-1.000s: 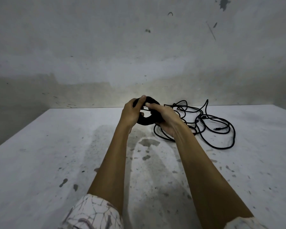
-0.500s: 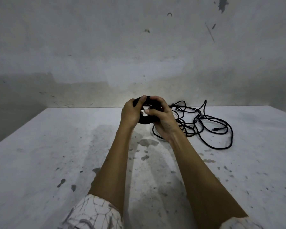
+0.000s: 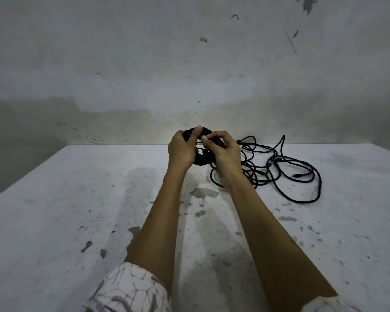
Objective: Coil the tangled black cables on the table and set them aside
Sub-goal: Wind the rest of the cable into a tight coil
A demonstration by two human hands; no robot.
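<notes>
Here the left hand [image 3: 182,149] grips the coil [image 3: 202,159] above the table [image 3: 54,210], while the right hand [image 3: 224,154] pinches a strand against it. Each new loop should probably match the others, fed slowly from the loose cable [image 3: 279,172] nearby.

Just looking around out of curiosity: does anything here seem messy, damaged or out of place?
Yes. A loose tangle of thin black cable sprawls on the white table to the right of the hands, uncoiled. The table top is blotched with dark stains, and the grey wall behind is scuffed and patchy.
</notes>
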